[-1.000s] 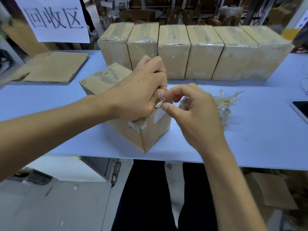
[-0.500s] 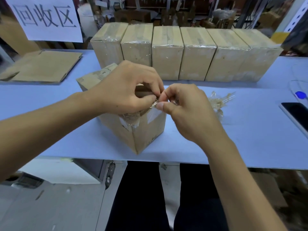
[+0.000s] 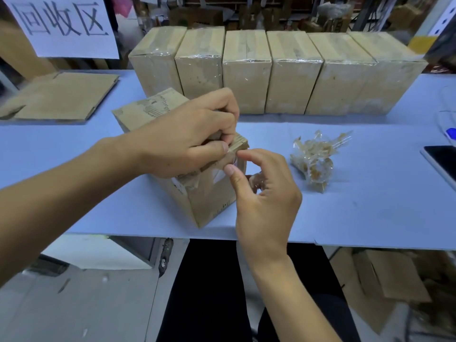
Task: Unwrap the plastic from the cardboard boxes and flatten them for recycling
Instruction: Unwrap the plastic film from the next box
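Near the tabletop's [image 3: 370,218] front edge, the left hand [image 3: 182,139] is gripping the box [image 3: 209,201] while the right hand's [image 3: 266,193] fingers, having just released the tape [image 3: 190,180], are reaching to re-pinch it.

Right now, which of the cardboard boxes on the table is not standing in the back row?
The box under the hands: it sits alone near the table's front edge, turned corner-forward, with the left hand gripping its top. The six wrapped boxes stand side by side behind it.
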